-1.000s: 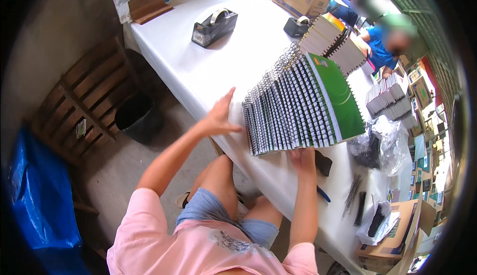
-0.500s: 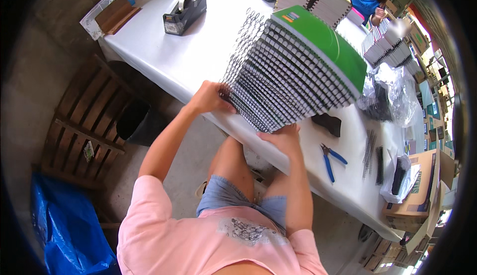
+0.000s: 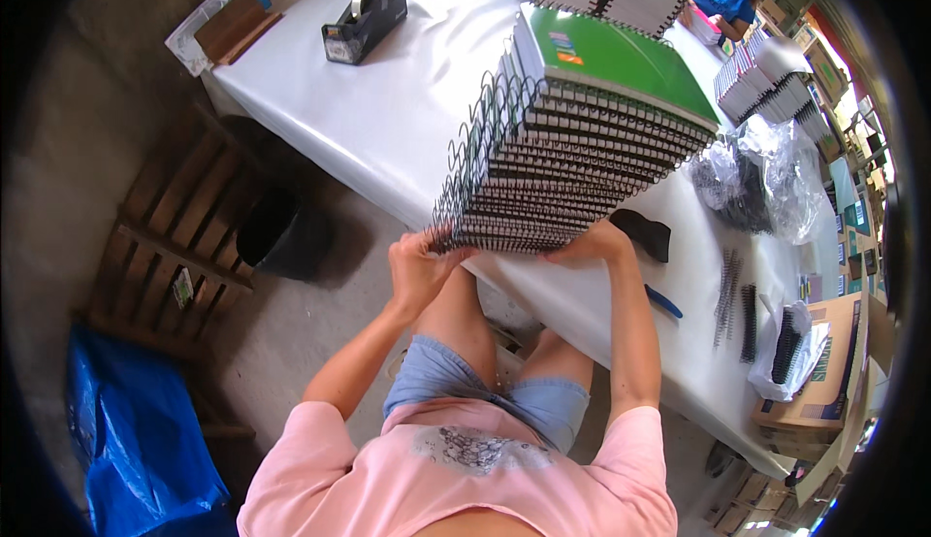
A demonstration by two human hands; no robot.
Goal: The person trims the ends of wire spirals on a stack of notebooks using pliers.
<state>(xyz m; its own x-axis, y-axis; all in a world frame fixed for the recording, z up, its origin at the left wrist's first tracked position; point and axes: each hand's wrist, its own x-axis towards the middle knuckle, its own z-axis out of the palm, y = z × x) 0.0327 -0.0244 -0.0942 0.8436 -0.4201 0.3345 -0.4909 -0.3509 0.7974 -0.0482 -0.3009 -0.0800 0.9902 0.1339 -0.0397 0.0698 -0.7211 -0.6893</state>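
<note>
Your left hand [image 3: 424, 267] is curled tight on the near left corner of the stack of spiral notebooks [image 3: 582, 154], which sits between and beyond your fingers; right hand [image 3: 599, 243] touches its near right corner, fingertips hidden, can't tell how far closed. Green cover [image 3: 635, 62] beyond has print too small to read. Right of your right fingers: printed carton [image 3: 840, 343], white wrapper [image 3: 808, 358] holding black coils [image 3: 789, 328], clear bag [image 3: 787, 163], dark contents unclear. Left of your left fingers: black bin [image 3: 305, 254], inside too dark. Right forearm may hide part of the blue-handled tool [image 3: 665, 302].
</note>
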